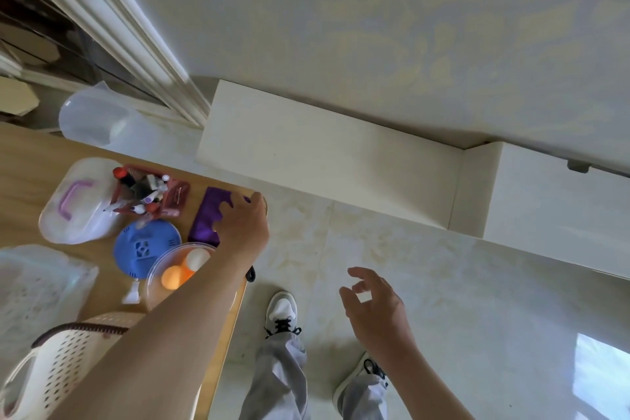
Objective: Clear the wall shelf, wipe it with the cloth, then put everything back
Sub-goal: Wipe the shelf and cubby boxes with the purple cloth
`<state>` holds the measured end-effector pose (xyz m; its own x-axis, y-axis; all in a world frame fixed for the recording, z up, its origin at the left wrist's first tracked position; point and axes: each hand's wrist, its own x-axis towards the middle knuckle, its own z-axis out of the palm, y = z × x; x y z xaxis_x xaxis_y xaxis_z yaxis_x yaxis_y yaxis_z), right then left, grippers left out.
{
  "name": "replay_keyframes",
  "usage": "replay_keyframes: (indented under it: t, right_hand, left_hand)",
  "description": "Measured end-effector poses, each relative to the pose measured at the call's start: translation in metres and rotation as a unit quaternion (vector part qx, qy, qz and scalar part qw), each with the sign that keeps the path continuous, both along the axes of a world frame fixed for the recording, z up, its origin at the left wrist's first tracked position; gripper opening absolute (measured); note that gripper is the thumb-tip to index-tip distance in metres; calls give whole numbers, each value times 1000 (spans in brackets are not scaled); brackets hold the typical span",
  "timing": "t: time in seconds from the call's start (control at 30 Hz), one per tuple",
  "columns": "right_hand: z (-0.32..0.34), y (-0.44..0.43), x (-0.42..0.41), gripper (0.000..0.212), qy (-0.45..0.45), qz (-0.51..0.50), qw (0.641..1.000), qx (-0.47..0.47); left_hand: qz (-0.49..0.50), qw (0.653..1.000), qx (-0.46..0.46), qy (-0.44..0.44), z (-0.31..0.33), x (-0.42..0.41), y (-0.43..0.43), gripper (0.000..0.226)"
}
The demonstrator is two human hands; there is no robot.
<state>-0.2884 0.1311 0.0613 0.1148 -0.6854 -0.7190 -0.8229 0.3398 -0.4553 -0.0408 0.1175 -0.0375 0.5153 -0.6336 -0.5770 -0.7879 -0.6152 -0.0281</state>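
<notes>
The cloth is purple and lies folded on the wooden counter, close to the counter's right edge. The left hand reaches over the cloth's right side with fingers spread, not clamped on anything; whether the fingertips touch the fabric I cannot tell. The right hand hangs well right of the cloth, over the tiled floor, with its fingers loosely curled and holding nothing. The two hands are well apart.

The white wall shelf sits up and right of the cloth, against the pale wall, with nothing on its top face.

Just left of the cloth stands a red basket stuffed with pens and small bottles. Beyond the basket, farther left of the cloth, is a clear box with a purple handle on its lid. Below and left of the cloth lies a blue disc. Directly below the cloth, touching its lower edge in this view, is a clear bowl holding an orange ball and a white ball; the left forearm crosses over part of it. Far below and left of the cloth sits a cream perforated bin with a brown rim.

Below and right of the cloth, two white shoes with black laces stand on the floor.
</notes>
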Motion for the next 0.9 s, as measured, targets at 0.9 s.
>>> replay_keyframes:
  t: [0.9]
  right_hand:
    - [215, -38, -133, 57, -363, -346, 863, 61]
  left_hand:
    - [215, 694, -66, 684, 325, -181, -40, 17]
